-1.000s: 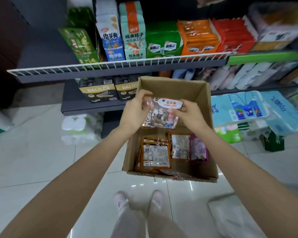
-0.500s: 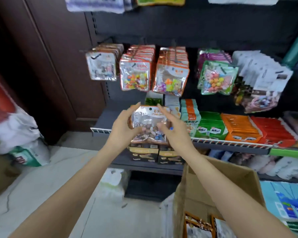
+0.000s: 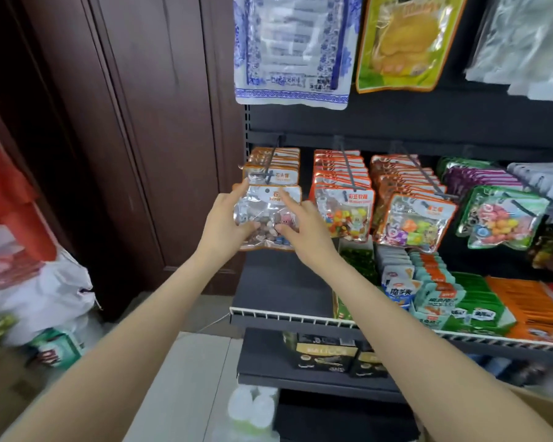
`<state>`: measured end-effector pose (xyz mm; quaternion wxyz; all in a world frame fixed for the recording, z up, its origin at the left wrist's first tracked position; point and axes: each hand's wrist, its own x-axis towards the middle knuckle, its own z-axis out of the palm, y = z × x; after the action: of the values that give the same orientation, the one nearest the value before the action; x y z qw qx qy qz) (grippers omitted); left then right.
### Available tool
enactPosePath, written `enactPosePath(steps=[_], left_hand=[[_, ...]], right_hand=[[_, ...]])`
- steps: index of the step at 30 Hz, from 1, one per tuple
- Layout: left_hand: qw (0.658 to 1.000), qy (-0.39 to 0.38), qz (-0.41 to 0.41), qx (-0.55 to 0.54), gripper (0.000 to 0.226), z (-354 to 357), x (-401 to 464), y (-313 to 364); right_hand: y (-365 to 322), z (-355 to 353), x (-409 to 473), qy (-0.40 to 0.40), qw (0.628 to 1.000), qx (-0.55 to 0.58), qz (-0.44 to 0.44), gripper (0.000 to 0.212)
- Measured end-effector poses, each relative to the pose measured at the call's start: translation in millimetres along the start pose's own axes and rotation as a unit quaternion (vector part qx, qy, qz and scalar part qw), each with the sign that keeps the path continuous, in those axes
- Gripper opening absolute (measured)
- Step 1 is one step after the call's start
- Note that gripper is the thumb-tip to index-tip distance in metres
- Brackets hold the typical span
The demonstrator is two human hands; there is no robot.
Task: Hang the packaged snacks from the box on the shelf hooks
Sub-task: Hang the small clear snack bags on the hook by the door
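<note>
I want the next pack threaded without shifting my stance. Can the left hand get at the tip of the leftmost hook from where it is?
Probably yes. The left hand grips the snack pack just below the leftmost hook, and nothing lies between them.

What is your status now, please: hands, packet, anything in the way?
Both hands, left and right, hold the packet. Packet just below the leftmost hook, not yet hung. Hook already full of matching packets.

Head view — faces shelf [image 3: 300, 317] close, angled down.
</note>
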<state>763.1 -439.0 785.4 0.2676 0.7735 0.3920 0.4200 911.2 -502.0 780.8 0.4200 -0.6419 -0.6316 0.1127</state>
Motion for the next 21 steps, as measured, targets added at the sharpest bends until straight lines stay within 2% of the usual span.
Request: enactPosePath(steps=[8,21], left_hand=[[0.999,-0.038,-0.003,0.026,0.080,-1.0,36.0,-15.9],[0.998,-0.062,0.009,0.010,0.077,6.6,41.0,-25.9]], right_hand=[[1.2,14.1,29.1,0.032,0.999,-0.024,0.030,0.062],[9.6,22.9,28.9,0.077,0.996,-0.032,0.040,0.060]])
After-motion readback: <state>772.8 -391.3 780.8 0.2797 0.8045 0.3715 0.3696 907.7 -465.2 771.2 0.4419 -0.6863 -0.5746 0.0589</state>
